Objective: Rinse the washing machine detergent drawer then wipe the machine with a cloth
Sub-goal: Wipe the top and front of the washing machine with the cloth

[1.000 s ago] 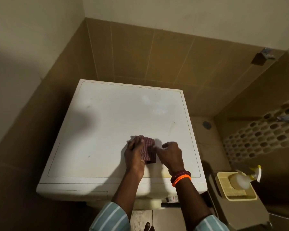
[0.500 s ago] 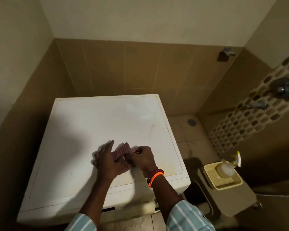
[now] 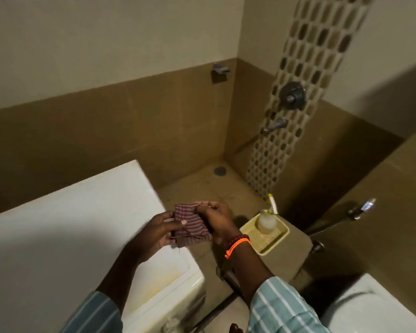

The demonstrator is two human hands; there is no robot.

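Now both hands, left and right, pinch the striped cloth in a closed grip

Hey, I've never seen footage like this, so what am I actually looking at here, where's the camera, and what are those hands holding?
There is no robot here. The camera sits on a person's head and looks forward and down, so you see their own two arms in striped sleeves. The left hand and the right hand, the one with orange and red bracelets on its wrist, both pinch a small maroon striped cloth and hold it in the air between them. Below on the left is the flat top of a white washing machine. To the right, on a brown ledge, a pale yellow plastic tray holds a clear pump bottle. The walls are brown tile with a metal tap on a patterned strip.
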